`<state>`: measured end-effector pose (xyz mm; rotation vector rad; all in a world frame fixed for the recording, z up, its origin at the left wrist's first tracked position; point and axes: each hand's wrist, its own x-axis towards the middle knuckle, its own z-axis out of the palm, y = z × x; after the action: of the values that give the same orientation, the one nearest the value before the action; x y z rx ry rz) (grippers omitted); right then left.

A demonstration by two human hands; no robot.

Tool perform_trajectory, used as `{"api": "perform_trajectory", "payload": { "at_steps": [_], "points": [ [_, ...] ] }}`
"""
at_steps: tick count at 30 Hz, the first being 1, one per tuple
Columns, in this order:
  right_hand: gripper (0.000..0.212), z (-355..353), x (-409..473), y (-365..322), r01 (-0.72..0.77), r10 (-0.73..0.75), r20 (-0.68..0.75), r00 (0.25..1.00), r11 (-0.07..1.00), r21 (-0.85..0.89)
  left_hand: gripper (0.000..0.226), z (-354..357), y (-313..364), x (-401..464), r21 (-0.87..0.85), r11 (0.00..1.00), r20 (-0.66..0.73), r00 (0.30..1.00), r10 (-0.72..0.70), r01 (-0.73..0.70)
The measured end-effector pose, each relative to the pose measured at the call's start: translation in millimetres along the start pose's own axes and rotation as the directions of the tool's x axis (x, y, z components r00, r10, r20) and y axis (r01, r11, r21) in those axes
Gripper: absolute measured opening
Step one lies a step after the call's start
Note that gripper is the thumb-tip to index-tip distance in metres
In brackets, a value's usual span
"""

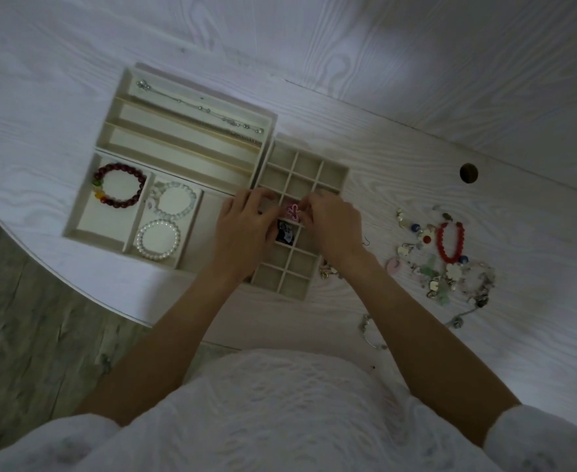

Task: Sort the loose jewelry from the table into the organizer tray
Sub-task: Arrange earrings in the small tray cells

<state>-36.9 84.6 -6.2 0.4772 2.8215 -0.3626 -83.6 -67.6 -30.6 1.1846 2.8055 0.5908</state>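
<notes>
The white wood-grain counter [416,80] carries everything. Three beige trays sit pushed together so each kind of piece has a fitting slot: the long-channel tray [123,131] keeps a thin chain [198,105] stretched straight, the wide-cell tray [86,216] holds a dark red bead bracelet [118,185] and two pearl bracelets [159,239], and the grid tray [317,172] takes small items. Both hands meet over a middle grid cell; the right hand [334,226] pinches a pink flower piece [292,211] with narrow fingers, apparently to seat it, while the left hand [242,229] has curled fingers at the cell, its grip unclear. The loose jewelry [443,257] waits in a pile on the right, near the sorting hand. No writing or brand is legible
</notes>
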Motion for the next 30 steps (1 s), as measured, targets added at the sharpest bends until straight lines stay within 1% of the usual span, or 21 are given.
{"api": "perform_trajectory", "payload": {
  "at_steps": [2,5,7,9,10,12,13,17,20,23,25,27,30],
  "points": [
    [0.007,3,-5,0,0.033,-0.038,-0.041,0.998,0.993,-0.114,0.025,-1,0,2,0.045,0.998,0.025,0.999,0.034,-0.035],
    [0.015,1,-9,-3,0.028,-0.043,-0.094,0.995,0.988,-0.154,0.03,-4,2,5,0.105,0.991,0.063,0.995,0.074,-0.08],
    [0.006,2,-7,-3,0.047,-0.058,-0.063,0.996,0.985,-0.168,0.031,-5,1,6,0.131,0.987,0.095,0.992,0.086,-0.098],
    [0.013,0,-3,-2,0.017,-0.018,-0.012,1.0,0.997,-0.081,0.032,-6,0,6,0.154,0.981,0.122,0.988,0.096,-0.114],
    [0.017,-1,-1,-1,-0.022,0.022,0.003,1.0,1.0,0.005,0.032,-5,-1,6,0.158,0.98,0.129,0.987,0.099,-0.119],
    [0.018,-2,1,1,-0.132,0.125,0.049,0.991,0.971,0.199,0.032,-5,-2,6,0.155,0.98,0.136,0.985,0.104,-0.124],
    [0.018,-2,1,1,-0.162,0.15,0.066,0.986,0.956,0.244,0.031,-4,-2,6,0.153,0.98,0.133,0.985,0.106,-0.126],
    [0.022,-2,1,-2,-0.191,0.167,0.121,0.978,0.956,0.222,0.029,-3,-1,7,0.142,0.982,0.11,0.987,0.113,-0.128],
    [0.023,-2,3,-6,-0.207,0.176,0.141,0.974,0.946,0.25,0.026,-2,-3,6,0.075,0.991,0.055,0.993,0.108,-0.112],
    [0.024,-2,4,-10,-0.198,0.18,0.112,0.977,0.964,0.176,0.019,-3,-6,4,-0.043,0.999,-0.057,0.998,0.023,-0.025],
    [0.019,-1,4,-11,-0.158,0.153,0.077,0.985,0.985,0.064,0.018,-5,-9,3,-0.08,0.997,-0.115,0.993,-0.03,0.02],
    [0.013,-2,2,-12,-0.067,0.069,0.027,0.997,0.994,-0.092,0.017,-6,-10,3,-0.085,0.996,-0.134,0.99,-0.05,0.038],
    [0.01,-8,0,-15,0.009,-0.002,0.027,1.0,0.965,-0.264,0.018,-5,-8,6,-0.067,0.998,-0.112,0.994,-0.018,0.01]
  ]
}}
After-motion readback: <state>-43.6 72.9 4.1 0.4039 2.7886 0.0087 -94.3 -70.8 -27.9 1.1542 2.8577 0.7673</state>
